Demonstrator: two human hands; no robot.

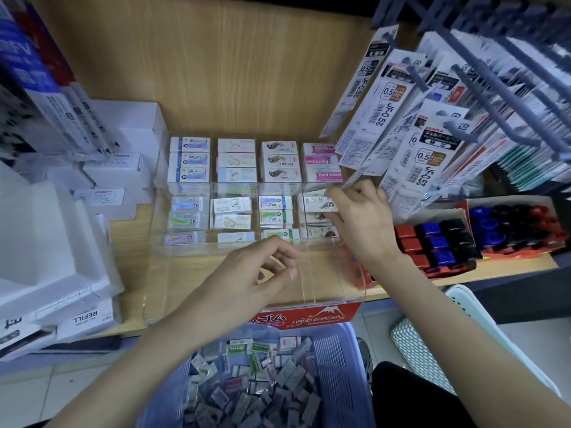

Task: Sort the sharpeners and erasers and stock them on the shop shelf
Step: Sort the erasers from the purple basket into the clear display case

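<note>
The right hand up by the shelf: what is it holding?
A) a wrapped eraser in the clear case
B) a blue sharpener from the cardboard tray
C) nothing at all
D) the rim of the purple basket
A: the right hand pinches a white-wrapped eraser at the rightmost compartment of the clear case.

A person's right hand point(361, 220) pinches an eraser point(318, 202) at the rightmost compartment of a clear case point(309, 285) on a wooden shelf point(216, 72). The left hand point(247, 282) hovers, loosely curled, over the case's front. Below, a blue basket point(346, 359) holds loose erasers point(247, 393).
</note>
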